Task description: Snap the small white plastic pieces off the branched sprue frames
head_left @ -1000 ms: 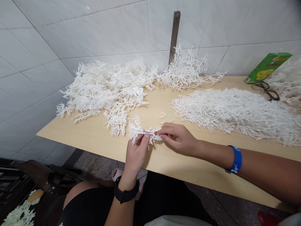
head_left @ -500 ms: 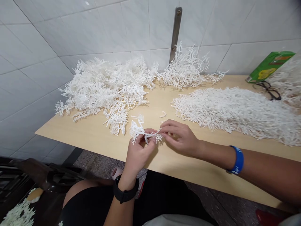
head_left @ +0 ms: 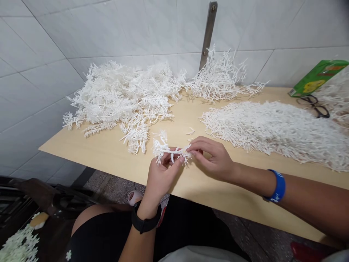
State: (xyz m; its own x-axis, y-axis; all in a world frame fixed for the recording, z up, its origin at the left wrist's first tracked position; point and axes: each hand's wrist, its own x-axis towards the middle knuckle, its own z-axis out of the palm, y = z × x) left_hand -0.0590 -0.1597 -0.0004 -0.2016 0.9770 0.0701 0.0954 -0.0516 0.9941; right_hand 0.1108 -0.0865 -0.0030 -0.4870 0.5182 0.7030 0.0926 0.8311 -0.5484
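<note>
My left hand (head_left: 165, 174) is closed around a white branched plastic sprig (head_left: 160, 148), held over the near part of the table. Fine tufts of the sprig stick out past the thumb on both sides. With thumb and forefinger, my right hand (head_left: 211, 156) pinches at the sprig's right end. Beyond my left hand spreads a large heap of white branched sprigs (head_left: 117, 94). To the right of my right hand lies a long pile of small loose white pieces (head_left: 272, 127). A few stray bits (head_left: 191, 131) rest between the two.
Bare branching stems (head_left: 218, 78) are piled against the tiled wall under a metal bracket (head_left: 208, 34). A green box (head_left: 317, 78) and black glasses (head_left: 315, 105) lie at the right back. The light wood table (head_left: 98, 154) ends close to my lap. Pale flower-shaped pieces (head_left: 20, 245) sit low at the left.
The camera view has shifted slightly. My right hand's fingertips have moved a little right along the sprig, and my left hand keeps its hold.
</note>
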